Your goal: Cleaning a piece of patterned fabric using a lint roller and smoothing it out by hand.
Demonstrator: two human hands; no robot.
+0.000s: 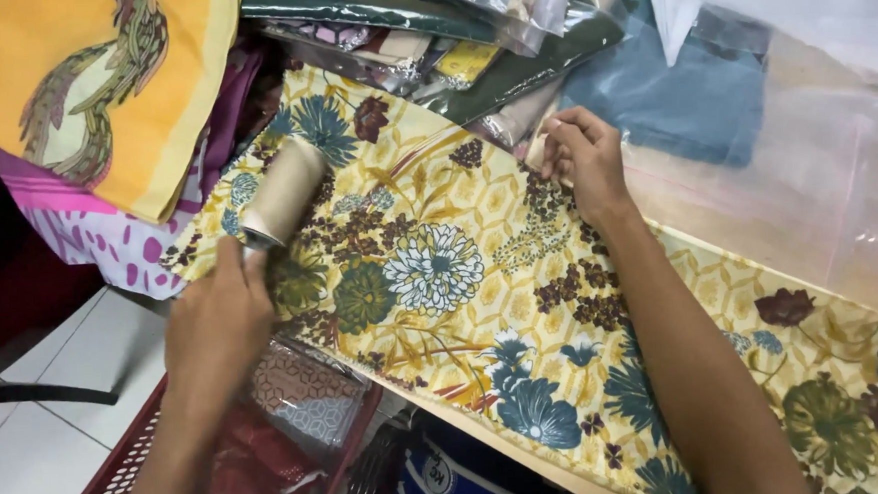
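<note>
A yellow floral cloth (pixel 461 276) with blue, green and maroon flowers lies spread across the table. My left hand (pixel 218 324) grips the near end of a brown cardboard tube (pixel 284 190) that rests on the cloth's left edge. My right hand (pixel 582 154) is closed at the cloth's far edge, pinching a small beige piece (pixel 536 152); what that piece is cannot be made out.
Packed fabrics in clear plastic bags (pixel 428 27) pile up at the back. An orange cloth with a bird pattern (pixel 80 85) lies at the top left, a blue cloth (pixel 681 94) at the right. A red plastic basket (pixel 140 463) with wrapped fabric stands below the table edge.
</note>
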